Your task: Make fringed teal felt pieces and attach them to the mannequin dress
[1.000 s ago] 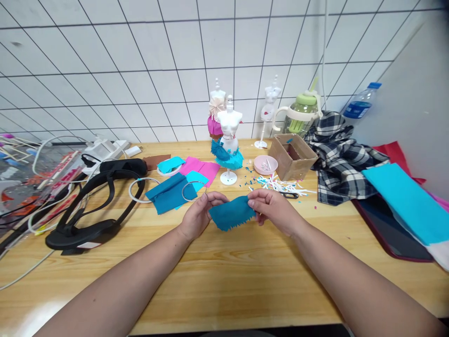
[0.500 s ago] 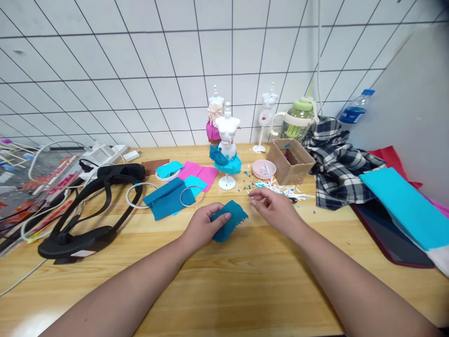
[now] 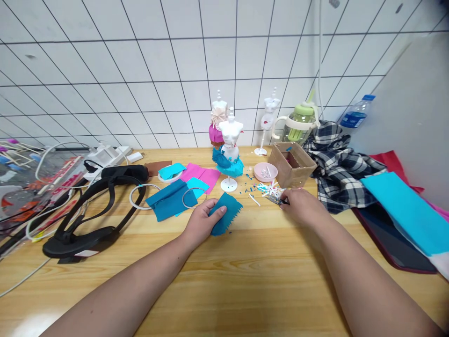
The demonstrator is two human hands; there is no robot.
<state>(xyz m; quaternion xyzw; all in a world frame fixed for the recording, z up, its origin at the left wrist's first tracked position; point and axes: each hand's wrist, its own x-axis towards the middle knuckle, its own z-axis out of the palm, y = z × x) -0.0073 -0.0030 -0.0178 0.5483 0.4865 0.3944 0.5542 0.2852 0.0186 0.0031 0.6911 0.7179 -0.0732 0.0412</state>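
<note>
My left hand rests on a teal fabric piece with a fringed edge, thumb over it, pinning it to the wooden table. My right hand is at the right, fingers closed over a pair of scissors that lies among white paper scraps. A white doll mannequin with a teal fringed skirt stands just behind the fabric.
More teal and pink fabric pieces and wire rings lie at left centre. A black headset and cables are far left. A cardboard box, pink dish, plaid cloth, bottles and blue paper stand at right.
My right hand let go of the teal fabric and moved right to the scissors. My left hand lowered the fabric onto the table.
</note>
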